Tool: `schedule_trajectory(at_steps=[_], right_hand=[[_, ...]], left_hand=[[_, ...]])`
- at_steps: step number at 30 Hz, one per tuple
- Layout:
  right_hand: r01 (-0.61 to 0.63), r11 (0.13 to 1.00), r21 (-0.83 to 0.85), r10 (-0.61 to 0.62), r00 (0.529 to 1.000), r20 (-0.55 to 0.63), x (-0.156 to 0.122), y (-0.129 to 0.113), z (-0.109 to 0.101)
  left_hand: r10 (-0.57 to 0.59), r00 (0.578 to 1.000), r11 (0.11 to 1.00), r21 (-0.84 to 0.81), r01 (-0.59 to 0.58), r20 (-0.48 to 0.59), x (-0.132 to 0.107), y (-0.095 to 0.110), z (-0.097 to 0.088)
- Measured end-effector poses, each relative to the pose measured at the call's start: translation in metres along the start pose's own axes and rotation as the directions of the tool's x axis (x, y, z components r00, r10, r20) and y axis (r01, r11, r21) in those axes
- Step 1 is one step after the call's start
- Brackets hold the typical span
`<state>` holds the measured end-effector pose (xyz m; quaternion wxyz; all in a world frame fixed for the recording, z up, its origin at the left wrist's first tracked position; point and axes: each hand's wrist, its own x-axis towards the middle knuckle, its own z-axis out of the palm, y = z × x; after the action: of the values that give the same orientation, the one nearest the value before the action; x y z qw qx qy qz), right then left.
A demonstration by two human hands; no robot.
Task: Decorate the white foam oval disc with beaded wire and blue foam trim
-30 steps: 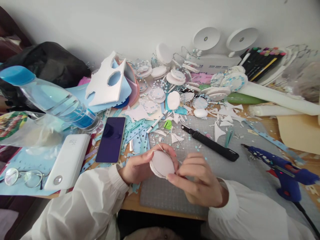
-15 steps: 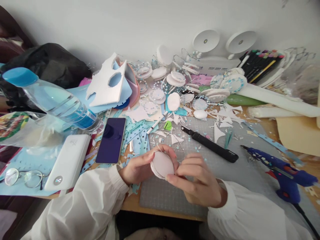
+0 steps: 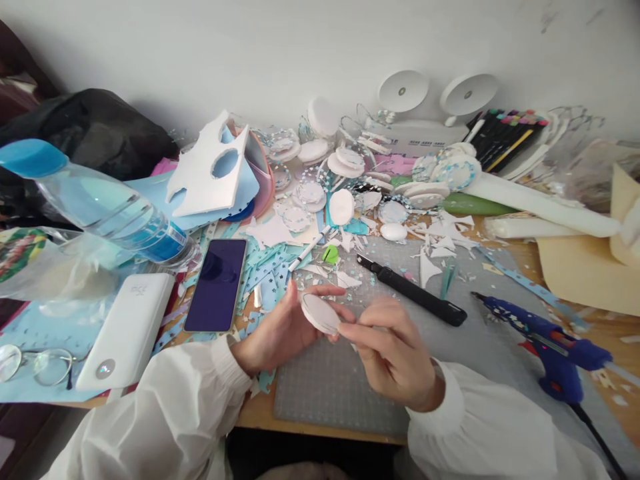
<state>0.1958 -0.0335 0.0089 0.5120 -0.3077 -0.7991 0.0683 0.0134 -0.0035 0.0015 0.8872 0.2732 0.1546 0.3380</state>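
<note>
A round white foam disc (image 3: 320,314), seeming to be layered, is tilted above the grey cutting mat (image 3: 340,393). My right hand (image 3: 395,353) pinches its right edge between thumb and fingertips. Behind and beside the disc, my left hand (image 3: 275,333) is open, thumb raised and fingers stretched out; whether its fingers touch the disc's underside is hidden. Beyond my hands lie a black pen-style cutter (image 3: 413,290), a small green piece (image 3: 331,254) and a white marker (image 3: 309,249). A blue glue gun (image 3: 550,343) rests on the right.
White foam discs with blue-beaded wire (image 3: 345,162) are heaped against the wall. Foam scraps (image 3: 440,237) and blue paper strips (image 3: 270,267) litter the table. On the left are a phone (image 3: 217,285), a white power bank (image 3: 127,330), glasses (image 3: 43,365) and a leaning water bottle (image 3: 105,200).
The disc has turned from facing me to a flatter tilt. My left thumb has lifted off it and the left fingers have straightened, while my right hand keeps its pinch.
</note>
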Motion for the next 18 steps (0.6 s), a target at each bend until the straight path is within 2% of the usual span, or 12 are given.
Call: schedule_trajectory(at_steps=[6,10,14,18], right_hand=[[0.015,0.996,-0.087,-0.017,0.999,-0.028,-0.0023,-0.0025,0.0012],[0.012,0.994,-0.112,-0.014,1.0,-0.023,-0.0025,-0.003,0.0018],[0.011,0.994,-0.11,-0.013,1.0,-0.016,-0.0023,-0.0031,0.001],[0.02,0.991,-0.134,-0.021,1.0,-0.007,-0.0027,-0.0029,0.0004]], left_hand=[[0.069,0.997,0.987,0.147,-0.071,0.015,-0.0073,0.002,-0.0041],[0.089,0.995,0.955,0.288,-0.072,-0.047,-0.0085,0.0011,-0.005],[0.158,0.984,0.946,0.297,-0.129,-0.076,-0.0057,0.0002,-0.0032],[0.162,0.984,0.944,0.304,-0.133,-0.072,-0.0051,-0.0001,-0.0042]])
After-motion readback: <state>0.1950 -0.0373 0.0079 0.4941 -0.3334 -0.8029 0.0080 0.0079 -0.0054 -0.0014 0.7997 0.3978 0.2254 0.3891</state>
